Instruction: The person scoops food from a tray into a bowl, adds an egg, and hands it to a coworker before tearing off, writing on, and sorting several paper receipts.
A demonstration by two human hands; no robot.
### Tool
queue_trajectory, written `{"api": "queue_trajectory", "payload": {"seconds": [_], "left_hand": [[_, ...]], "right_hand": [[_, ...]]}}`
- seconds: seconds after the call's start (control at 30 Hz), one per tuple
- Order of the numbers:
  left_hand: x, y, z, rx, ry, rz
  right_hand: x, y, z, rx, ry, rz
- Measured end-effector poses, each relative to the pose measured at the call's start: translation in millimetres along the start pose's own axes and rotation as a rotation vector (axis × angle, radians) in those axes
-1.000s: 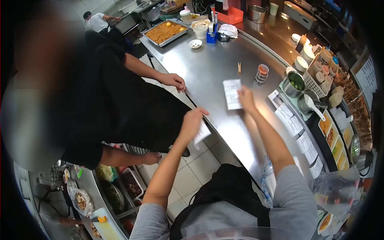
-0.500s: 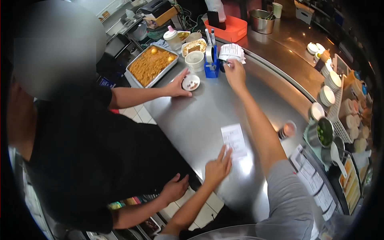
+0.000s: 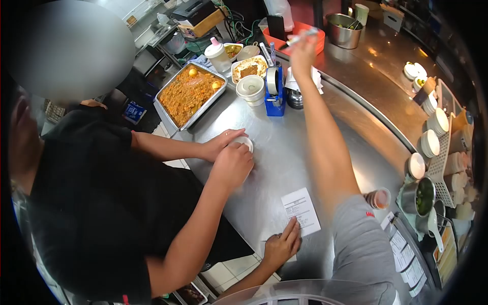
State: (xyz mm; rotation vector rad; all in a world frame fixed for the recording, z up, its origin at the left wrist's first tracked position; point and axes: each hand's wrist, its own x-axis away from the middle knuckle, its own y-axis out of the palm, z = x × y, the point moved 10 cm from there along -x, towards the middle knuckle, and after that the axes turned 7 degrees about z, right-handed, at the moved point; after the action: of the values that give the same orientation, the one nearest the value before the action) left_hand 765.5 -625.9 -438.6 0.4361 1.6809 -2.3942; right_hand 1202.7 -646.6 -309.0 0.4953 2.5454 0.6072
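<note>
My left hand (image 3: 282, 250) lies on the steel counter, its fingers stretched out and the fingertips touching a printed receipt (image 3: 301, 209). Another bit of white paper shows beneath that hand. Over the far side of the counter my right hand (image 3: 303, 53) is raised and blurred, closed around a slim pen (image 3: 296, 38) with a dark tip. Behind its wrist sit a stack of white slips (image 3: 316, 77) and a dark round object (image 3: 295, 99). To the left, a person in black has both hands over a small white bowl (image 3: 247, 142), mostly covered.
A blue tape dispenser (image 3: 275, 96) holding pens stands beside a white tub (image 3: 251, 89). Further left is a metal tray (image 3: 223, 90) of orange-brown food. A red basket (image 3: 316, 47) sits behind. Right are a lidded cup (image 3: 378, 198), pots (image 3: 409, 197) and stacked bowls (image 3: 430, 144).
My right hand has lifted from beside the slips with the pen. My left fingers now rest on the receipt's lower part. The co-worker has brought a second hand onto the bowl.
</note>
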Motion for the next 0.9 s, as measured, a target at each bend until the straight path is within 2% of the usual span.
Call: {"api": "queue_trajectory", "payload": {"seconds": [0.03, 0.1, 0.13, 0.17, 0.2, 0.27, 0.3, 0.33, 0.37, 0.47, 0.57, 0.63, 0.7, 0.77, 0.9], "left_hand": [[1, 1, 0, 0.013, 0.001, 0.009], [9, 3, 7, 0.054, 0.115, 0.068], [12, 1, 11, 0.087, 0.157, 0.107], [18, 5, 11, 0.088, 0.128, 0.101], [23, 6, 15, 0.091, 0.091, 0.081], [42, 15, 26, 0.132, -0.009, -0.047], [55, 17, 31, 0.187, -0.028, -0.002], [65, 19, 44, 0.158, -0.028, -0.097], [79, 24, 57, 0.155, 0.066, -0.086], [95, 26, 79, 0.036, 0.212, -0.008], [86, 19, 69, 0.044, 0.08, 0.043], [84, 15, 65, 0.085, 0.054, 0.078], [80, 11, 61, 0.125, 0.036, 0.113], [79, -5, 81, 0.153, 0.247, 0.228], [86, 2, 92, -0.01, 0.363, 0.206]], "right_hand": [[21, -23, -30, -0.178, 0.108, 0.029], [67, -69, -71, -0.224, 0.212, -0.033], [101, -91, -74, -0.24, 0.346, -0.121], [145, -124, -82, -0.16, 0.466, -0.179], [194, -161, -85, -0.069, 0.631, -0.133], [290, -231, -95, 0.026, 0.782, -0.237], [330, -267, -106, 0.182, 0.854, -0.216], [358, -292, -119, 0.173, 0.928, -0.149], [388, -312, -134, 0.155, 0.997, -0.074], [410, -321, -165, -0.002, 0.985, 0.045], [398, -321, -172, -0.025, 0.941, 0.062], [393, -333, -176, 0.004, 0.932, 0.156], [394, -341, -180, 0.066, 0.956, 0.143], [398, -343, -176, 0.089, 0.978, 0.105], [399, -341, -164, 0.118, 1.031, 0.029]]}}
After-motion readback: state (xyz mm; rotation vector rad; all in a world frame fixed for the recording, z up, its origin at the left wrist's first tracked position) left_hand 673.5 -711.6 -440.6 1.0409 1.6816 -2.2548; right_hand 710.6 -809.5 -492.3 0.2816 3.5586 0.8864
